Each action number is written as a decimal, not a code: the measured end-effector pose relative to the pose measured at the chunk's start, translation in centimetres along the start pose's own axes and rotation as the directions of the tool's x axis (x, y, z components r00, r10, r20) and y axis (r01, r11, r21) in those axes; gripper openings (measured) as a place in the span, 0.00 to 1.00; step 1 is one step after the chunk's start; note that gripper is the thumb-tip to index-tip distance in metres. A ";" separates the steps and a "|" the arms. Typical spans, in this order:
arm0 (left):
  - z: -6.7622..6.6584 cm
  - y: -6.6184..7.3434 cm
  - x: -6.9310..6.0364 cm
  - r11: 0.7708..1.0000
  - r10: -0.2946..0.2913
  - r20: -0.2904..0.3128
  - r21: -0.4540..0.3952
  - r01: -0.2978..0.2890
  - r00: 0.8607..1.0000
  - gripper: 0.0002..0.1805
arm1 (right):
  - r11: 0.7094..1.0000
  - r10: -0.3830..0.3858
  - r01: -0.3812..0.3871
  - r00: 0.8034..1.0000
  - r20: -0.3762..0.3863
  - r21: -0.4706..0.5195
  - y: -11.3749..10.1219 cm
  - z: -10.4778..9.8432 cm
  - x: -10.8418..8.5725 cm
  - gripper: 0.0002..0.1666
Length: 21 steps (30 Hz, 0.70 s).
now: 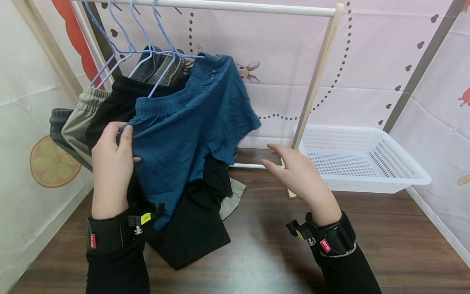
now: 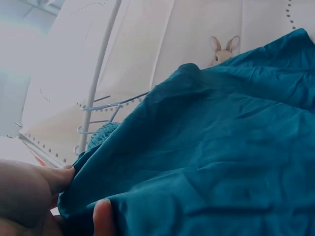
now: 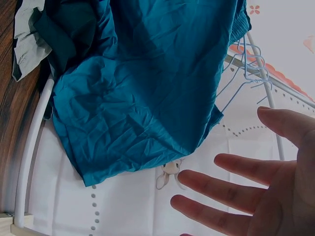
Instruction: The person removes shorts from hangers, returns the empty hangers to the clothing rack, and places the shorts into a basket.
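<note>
Blue shorts (image 1: 172, 134) hang by the waistband from a light blue hanger (image 1: 165, 36) on the rack's rail. The left hand (image 1: 111, 171) pinches their left side edge between thumb and fingers; the left wrist view shows the thumb and a fingertip on the teal-looking cloth (image 2: 197, 147). To the right of the shorts, the right hand (image 1: 302, 175) is held in the air with fingers spread, touching nothing. In the right wrist view its fingers (image 3: 231, 194) are extended below the hanging shorts (image 3: 142, 98).
Black (image 1: 194, 220) and grey garments (image 1: 78, 118) hang behind the blue shorts on more hangers. The rack has a white rail (image 1: 238, 5) and a wooden post (image 1: 317, 77). A white perforated basket (image 1: 367, 183) stands right of the post on the brown wood-look surface (image 1: 257, 245).
</note>
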<state>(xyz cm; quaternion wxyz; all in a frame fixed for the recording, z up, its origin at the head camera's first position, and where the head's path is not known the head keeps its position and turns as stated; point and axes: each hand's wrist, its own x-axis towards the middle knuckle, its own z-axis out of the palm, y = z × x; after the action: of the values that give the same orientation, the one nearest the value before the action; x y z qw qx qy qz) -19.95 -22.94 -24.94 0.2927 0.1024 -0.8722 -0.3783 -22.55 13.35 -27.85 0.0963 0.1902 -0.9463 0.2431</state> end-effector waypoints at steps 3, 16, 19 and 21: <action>0.3 -0.1 0.1 0.999 -0.016 0.001 -0.050 0.016 1.000 0.30 | 1.000 0.003 -0.003 1.000 0.002 0.003 0.0 0.0 0.0 0.37; 2.4 0.0 0.9 0.909 -0.114 -0.075 -0.410 0.074 0.991 0.19 | 1.000 0.026 -0.026 0.999 0.018 0.009 -0.1 -0.2 0.0 0.37; 2.9 0.2 0.8 0.895 -0.108 -0.114 -0.443 0.046 0.988 0.19 | 1.000 0.024 -0.024 1.000 0.021 0.009 -0.1 -0.2 0.0 0.37; 3.2 0.3 0.7 0.905 -0.086 -0.151 -0.426 0.013 0.985 0.21 | 1.000 0.021 -0.021 1.000 0.021 0.009 -0.1 -0.2 0.0 0.37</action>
<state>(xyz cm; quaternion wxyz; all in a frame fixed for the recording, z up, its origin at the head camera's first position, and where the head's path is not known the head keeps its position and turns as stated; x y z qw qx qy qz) -22.38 -21.08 -26.22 0.3699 0.0899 -0.7391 -0.5557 -22.47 13.39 -27.62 0.0829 0.1834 -0.9480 0.2465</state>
